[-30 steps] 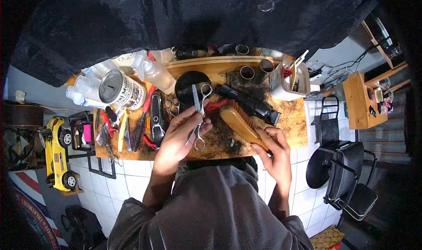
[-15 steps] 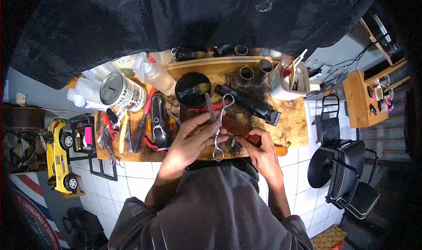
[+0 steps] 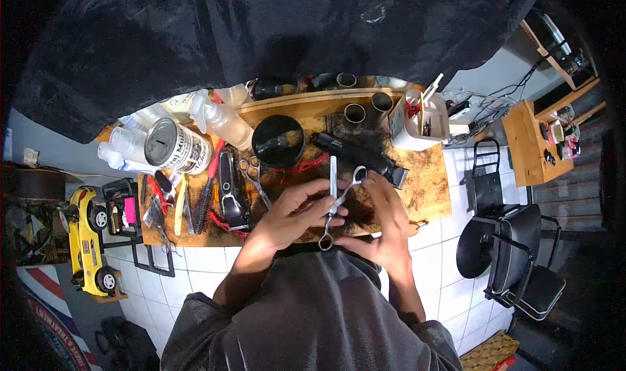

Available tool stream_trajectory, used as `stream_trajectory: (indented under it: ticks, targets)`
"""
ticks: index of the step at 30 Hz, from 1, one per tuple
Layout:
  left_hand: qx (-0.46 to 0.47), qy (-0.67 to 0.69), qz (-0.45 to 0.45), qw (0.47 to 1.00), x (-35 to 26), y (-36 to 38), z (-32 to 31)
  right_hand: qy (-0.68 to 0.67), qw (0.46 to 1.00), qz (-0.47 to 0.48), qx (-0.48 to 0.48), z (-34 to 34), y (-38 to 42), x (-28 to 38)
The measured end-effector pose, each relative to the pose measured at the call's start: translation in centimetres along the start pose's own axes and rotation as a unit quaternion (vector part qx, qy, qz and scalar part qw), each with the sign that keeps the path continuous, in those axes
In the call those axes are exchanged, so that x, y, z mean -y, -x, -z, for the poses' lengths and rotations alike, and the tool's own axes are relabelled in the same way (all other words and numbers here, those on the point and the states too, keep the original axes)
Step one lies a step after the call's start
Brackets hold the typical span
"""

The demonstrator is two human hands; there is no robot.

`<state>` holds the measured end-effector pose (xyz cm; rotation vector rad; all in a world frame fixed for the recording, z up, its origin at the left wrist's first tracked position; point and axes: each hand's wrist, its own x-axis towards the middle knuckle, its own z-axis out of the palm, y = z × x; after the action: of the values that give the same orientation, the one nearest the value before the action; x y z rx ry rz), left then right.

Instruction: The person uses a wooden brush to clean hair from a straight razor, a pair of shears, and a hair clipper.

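My left hand (image 3: 290,218) pinches a pair of thinning scissors (image 3: 334,207) near the pivot, above the front edge of the wooden counter. The toothed blade points up and away, and the two finger rings are spread apart. Around the ring side, my right hand (image 3: 386,231) has its thumb and fingers spread wide. Its fingertips are right at the upper ring and its thumb is by the lower one. Just beyond lie a black hair clipper (image 3: 357,156) and a black bowl (image 3: 278,141) with a brush in it.
Left on the counter (image 3: 427,198) are another clipper (image 3: 231,192), scissors (image 3: 254,178), a round brush (image 3: 203,205), a printed can (image 3: 176,146) and a spray bottle (image 3: 225,123). A white container (image 3: 411,128) of tools stands right. Cut hair litters the wood. A black chair (image 3: 515,247) stands right.
My right hand has left the reddish-brown object on the counter and come up with fingers spread beside the scissors' rings. The scissors have turned, the toothed blade now nearly straight up.
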<state>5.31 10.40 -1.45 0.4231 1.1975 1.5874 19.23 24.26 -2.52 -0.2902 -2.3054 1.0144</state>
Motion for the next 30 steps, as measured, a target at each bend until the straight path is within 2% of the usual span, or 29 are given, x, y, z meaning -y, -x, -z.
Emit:
stream_trajectory:
  ticks: [2, 4, 6, 10, 12, 14, 16, 18, 21, 30]
  targets:
    - [0.011, 0.02, 0.048, 0.999, -0.1, -0.1, 0.0, 0.023, 0.999, -0.016, 0.024, -0.2, -0.4, 0.3]
    - [0.008, 0.012, 0.04, 0.999, -0.3, -0.1, -0.1, 0.028, 0.999, -0.027, 0.035, -0.3, -0.5, 0.6]
    - [0.008, 0.02, 0.041, 0.999, -0.4, -0.1, -0.1, 0.083, 0.995, 0.005, 0.054, -0.1, -0.6, 0.6]
    - [0.021, 0.01, 0.068, 0.997, -0.3, 0.1, -0.1, 0.065, 0.994, 0.019, 0.087, 0.1, 0.0, 0.7]
    - [0.044, 0.079, 0.1, 0.991, -0.8, 0.6, -0.6, 0.027, 0.994, 0.003, 0.106, 0.1, 0.1, 0.8]
    - [0.042, 0.087, 0.1, 0.99, -1.1, 0.9, -0.5, -0.009, 0.993, -0.012, 0.117, 0.3, 0.0, 0.7]
    - [0.053, 0.219, 0.09, 0.97, -0.6, 0.7, 0.3, -0.038, 0.993, -0.026, 0.108, 0.3, 0.1, 0.4]
    - [0.076, 0.211, 0.101, 0.969, 0.5, -0.1, 1.6, -0.048, 0.992, -0.043, 0.113, 0.1, 0.1, 0.3]
    - [-0.007, 0.243, 0.063, 0.968, 1.1, -0.4, 1.7, -0.063, 0.989, -0.066, 0.118, -0.3, 0.2, 0.4]
    - [-0.033, 0.258, 0.04, 0.965, 2.2, -0.7, 1.8, -0.092, 0.98, -0.131, 0.117, -0.9, 0.1, 0.6]
